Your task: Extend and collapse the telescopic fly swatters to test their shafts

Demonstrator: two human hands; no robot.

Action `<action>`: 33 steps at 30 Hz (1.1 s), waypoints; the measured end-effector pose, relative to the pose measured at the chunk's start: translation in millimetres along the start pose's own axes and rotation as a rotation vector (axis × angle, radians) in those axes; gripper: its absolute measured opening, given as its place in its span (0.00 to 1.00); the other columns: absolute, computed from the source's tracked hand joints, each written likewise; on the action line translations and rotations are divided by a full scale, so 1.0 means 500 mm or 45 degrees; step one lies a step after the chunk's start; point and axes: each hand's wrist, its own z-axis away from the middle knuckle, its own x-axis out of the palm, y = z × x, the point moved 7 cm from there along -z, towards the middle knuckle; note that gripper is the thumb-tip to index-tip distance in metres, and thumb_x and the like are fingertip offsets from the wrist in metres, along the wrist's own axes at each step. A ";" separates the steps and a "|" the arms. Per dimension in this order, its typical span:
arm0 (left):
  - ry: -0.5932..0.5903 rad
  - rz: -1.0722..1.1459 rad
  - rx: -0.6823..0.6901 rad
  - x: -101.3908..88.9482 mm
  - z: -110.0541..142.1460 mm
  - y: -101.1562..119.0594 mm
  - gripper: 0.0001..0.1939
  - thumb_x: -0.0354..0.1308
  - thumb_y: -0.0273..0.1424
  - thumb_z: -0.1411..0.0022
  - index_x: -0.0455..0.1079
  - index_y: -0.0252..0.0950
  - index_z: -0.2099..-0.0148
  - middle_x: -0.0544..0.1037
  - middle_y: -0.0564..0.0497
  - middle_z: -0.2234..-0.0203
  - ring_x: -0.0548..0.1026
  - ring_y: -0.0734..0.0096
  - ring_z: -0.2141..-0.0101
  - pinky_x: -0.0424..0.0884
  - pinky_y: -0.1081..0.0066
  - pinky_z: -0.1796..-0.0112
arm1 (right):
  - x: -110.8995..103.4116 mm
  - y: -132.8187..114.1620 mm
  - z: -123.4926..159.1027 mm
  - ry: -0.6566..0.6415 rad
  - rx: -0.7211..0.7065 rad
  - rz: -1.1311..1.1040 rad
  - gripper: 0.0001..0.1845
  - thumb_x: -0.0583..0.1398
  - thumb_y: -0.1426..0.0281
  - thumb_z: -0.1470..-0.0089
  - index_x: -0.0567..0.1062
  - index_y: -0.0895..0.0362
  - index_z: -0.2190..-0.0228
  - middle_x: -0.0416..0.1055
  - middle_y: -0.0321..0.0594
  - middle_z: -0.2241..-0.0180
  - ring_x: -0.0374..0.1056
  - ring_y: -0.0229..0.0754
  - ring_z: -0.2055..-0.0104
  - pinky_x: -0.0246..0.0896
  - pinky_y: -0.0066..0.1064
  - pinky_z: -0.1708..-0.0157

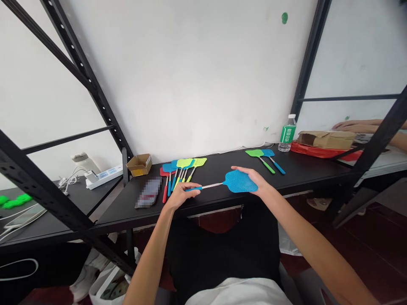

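Observation:
A blue fly swatter (241,182) is held level between my hands above the front edge of the black table. My left hand (182,195) is closed around its blue handle. At the other end, my right hand (254,180) grips the mesh head by its right side, the thumb hidden behind it. Several fly swatters (178,169) in red, blue and yellow lie fanned out behind my left hand. Beyond my right hand rest a green fly swatter (255,153) and another blue fly swatter (276,164), partly overlapping.
A phone (149,192) and a small open cardboard box (139,165) are at the left of the table (219,163). A water bottle (288,133) and a cardboard tray (327,139) on red plastic stand right. Black rack posts (313,51) flank the table; another person's hand (356,126) rests at far right.

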 end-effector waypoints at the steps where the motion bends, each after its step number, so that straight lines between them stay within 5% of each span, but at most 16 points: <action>1: 0.007 0.006 -0.003 0.001 0.001 0.001 0.18 0.71 0.40 0.49 0.82 0.35 0.58 0.75 0.51 0.76 0.68 0.74 0.75 0.62 0.74 0.75 | -0.001 -0.003 -0.001 0.007 -0.031 -0.021 0.14 0.63 0.65 0.46 0.78 0.55 0.57 0.81 0.47 0.58 0.79 0.52 0.61 0.75 0.44 0.61; 6: -0.021 0.066 -0.010 0.009 0.006 0.009 0.18 0.66 0.43 0.43 0.81 0.33 0.60 0.72 0.53 0.81 0.63 0.78 0.82 0.58 0.73 0.78 | -0.021 -0.048 -0.003 0.088 -0.363 0.082 0.17 0.59 0.58 0.46 0.76 0.52 0.58 0.78 0.48 0.51 0.77 0.57 0.54 0.74 0.48 0.57; 12: 0.031 0.145 -0.031 -0.001 0.004 0.008 0.25 0.58 0.49 0.37 0.73 0.33 0.76 0.66 0.54 0.87 0.59 0.80 0.86 0.51 0.73 0.81 | -0.005 -0.108 0.031 -0.023 -0.660 0.323 0.20 0.59 0.55 0.42 0.76 0.49 0.51 0.73 0.43 0.44 0.70 0.54 0.44 0.72 0.44 0.52; 23: 0.012 0.104 -0.025 0.002 0.003 0.005 0.24 0.56 0.49 0.35 0.78 0.32 0.67 0.61 0.57 0.91 0.56 0.79 0.86 0.54 0.72 0.78 | -0.017 -0.142 0.043 0.093 -0.881 0.743 0.23 0.65 0.55 0.47 0.80 0.55 0.54 0.78 0.46 0.56 0.73 0.49 0.59 0.70 0.34 0.71; 33: -0.004 0.130 -0.032 0.006 0.000 0.000 0.19 0.63 0.46 0.39 0.76 0.32 0.62 0.66 0.58 0.85 0.59 0.80 0.83 0.53 0.75 0.79 | -0.032 -0.184 0.064 0.214 -1.046 0.848 0.19 0.66 0.56 0.50 0.79 0.59 0.63 0.79 0.46 0.64 0.75 0.50 0.59 0.71 0.41 0.58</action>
